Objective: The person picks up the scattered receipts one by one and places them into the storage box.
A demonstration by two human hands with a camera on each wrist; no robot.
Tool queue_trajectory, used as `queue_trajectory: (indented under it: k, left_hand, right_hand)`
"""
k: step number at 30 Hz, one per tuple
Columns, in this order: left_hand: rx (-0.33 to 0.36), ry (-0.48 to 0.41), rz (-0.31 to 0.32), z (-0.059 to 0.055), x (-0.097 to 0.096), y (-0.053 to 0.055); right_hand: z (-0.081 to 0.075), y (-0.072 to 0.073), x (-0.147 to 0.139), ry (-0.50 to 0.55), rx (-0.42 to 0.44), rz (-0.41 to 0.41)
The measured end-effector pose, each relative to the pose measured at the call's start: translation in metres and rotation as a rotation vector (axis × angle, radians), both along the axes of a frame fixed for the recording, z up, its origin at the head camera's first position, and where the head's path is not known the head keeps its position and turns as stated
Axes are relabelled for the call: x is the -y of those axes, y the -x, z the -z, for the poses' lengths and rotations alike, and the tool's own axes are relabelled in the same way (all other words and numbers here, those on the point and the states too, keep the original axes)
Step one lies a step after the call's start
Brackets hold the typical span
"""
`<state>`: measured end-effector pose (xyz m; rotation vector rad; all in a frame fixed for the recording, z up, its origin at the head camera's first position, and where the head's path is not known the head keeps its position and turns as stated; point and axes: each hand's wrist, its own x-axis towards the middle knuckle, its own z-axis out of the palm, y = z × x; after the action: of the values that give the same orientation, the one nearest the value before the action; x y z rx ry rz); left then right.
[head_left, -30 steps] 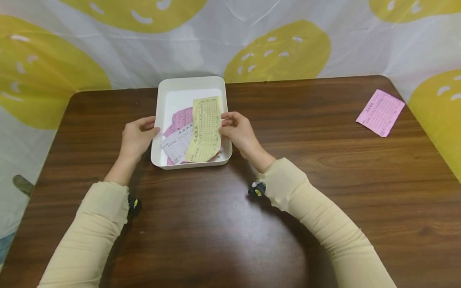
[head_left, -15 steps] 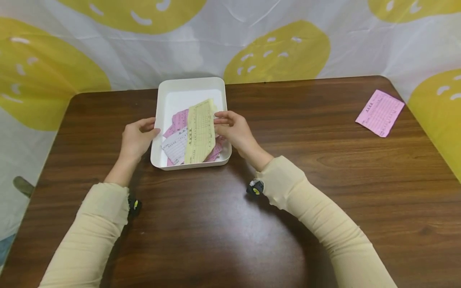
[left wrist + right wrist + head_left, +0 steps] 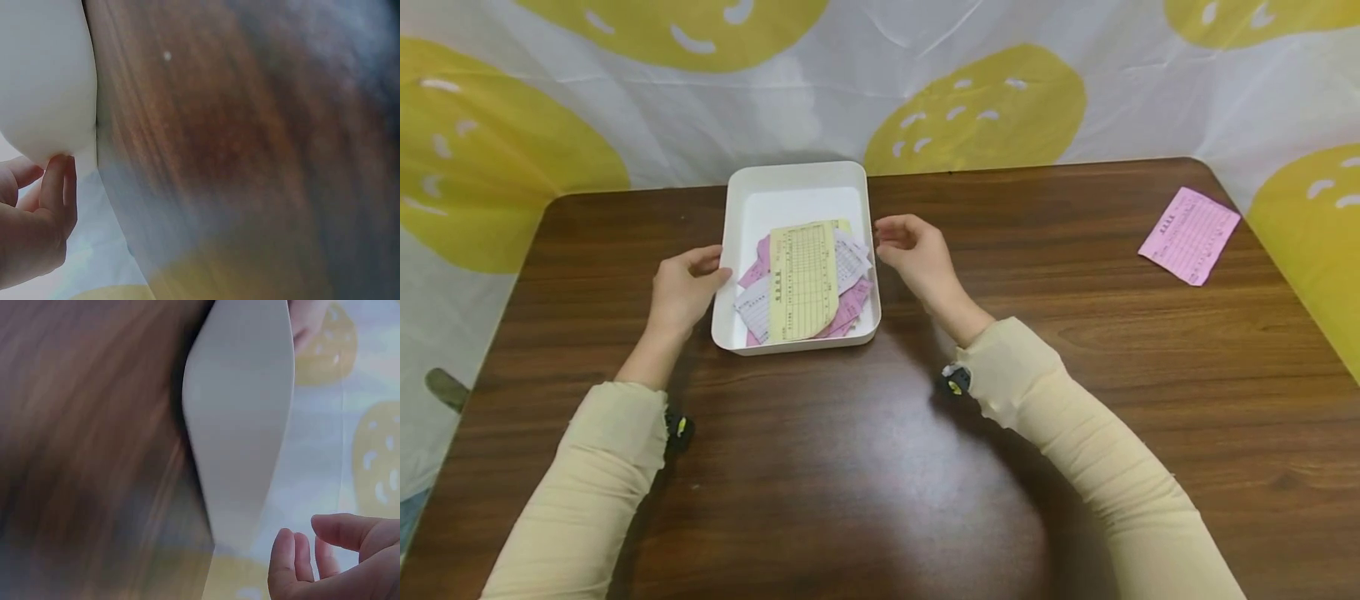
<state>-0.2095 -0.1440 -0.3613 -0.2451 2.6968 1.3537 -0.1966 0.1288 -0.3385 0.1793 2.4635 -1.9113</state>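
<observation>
A white rectangular tray (image 3: pixel 797 179) stands near the back of the table. On top of the slips in it lies a yellow printed slip (image 3: pixel 803 279), over white slips (image 3: pixel 754 307) and pink slips (image 3: pixel 847 308). My left hand (image 3: pixel 679 287) pinches the tray's left rim, thumb at the inner side and fingers outside. In the left wrist view, those fingertips (image 3: pixel 57 164) meet the tray wall. Just beyond the right rim, my right hand (image 3: pixel 921 257) holds nothing, its fingers loosely bent. The right wrist view has this hand (image 3: pixel 350 562) apart from the tray wall (image 3: pixel 240 412).
One pink slip (image 3: pixel 1191 236) lies by itself at the far right corner of the brown wooden table (image 3: pixel 1037 292). A white curtain with yellow shapes (image 3: pixel 985 108) hangs behind the table's back edge.
My right hand has let go of the yellow slip, which now lies further left on the pile, and has moved right, out of the tray. The left hand keeps its hold.
</observation>
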Motion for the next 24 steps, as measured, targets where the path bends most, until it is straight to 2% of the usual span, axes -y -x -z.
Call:
queue_trajectory:
  k: [7,10,17,24]
  left_hand:
    - [-0.001,-0.003,-0.002,0.001,0.002,0.000]
    - [-0.003,-0.003,0.003,0.002,0.002,0.000]
    - [-0.007,0.000,0.009,0.003,0.002,0.001]
    - [-0.004,-0.012,0.014,0.003,0.001,0.002]
  right_hand:
    - [-0.009,0.010,-0.055,-0.037,0.023,0.116]
    - [-0.016,0.015,-0.086,-0.035,0.019,0.193]
    - [-0.035,0.019,-0.150,0.117,-0.028,0.392]
    - [-0.041,0.013,-0.200,0.192,-0.020,0.529]
